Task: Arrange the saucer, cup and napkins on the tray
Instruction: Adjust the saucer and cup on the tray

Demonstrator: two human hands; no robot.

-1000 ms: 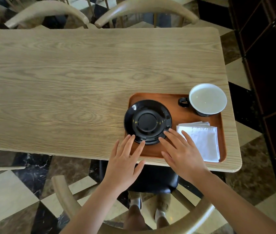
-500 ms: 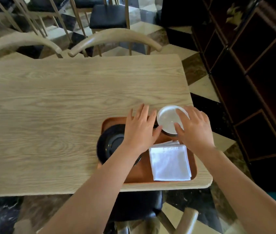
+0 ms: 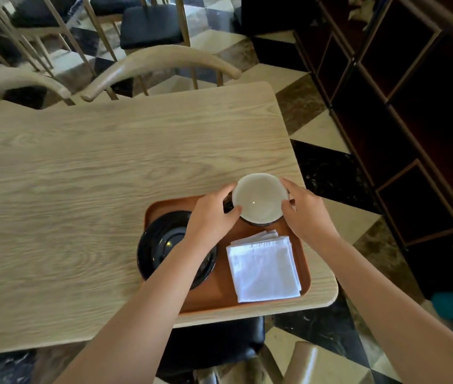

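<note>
Cup [image 3: 260, 200] clasped between both hands at the far right corner of the tray [image 3: 221, 295], right of frame centre.

The left hand [image 3: 214, 217] and right hand [image 3: 304, 210] are pressed to opposite sides of it. Being glazed, rigid and probably breakable and slick, it is best held by the wall or the dark handle at its left.

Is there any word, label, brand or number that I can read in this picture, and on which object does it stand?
None can be read.
Napkins: faint grey marks near the top fold, too blurred to read.
Cup, saucer, tray and table: no text visible.
</note>
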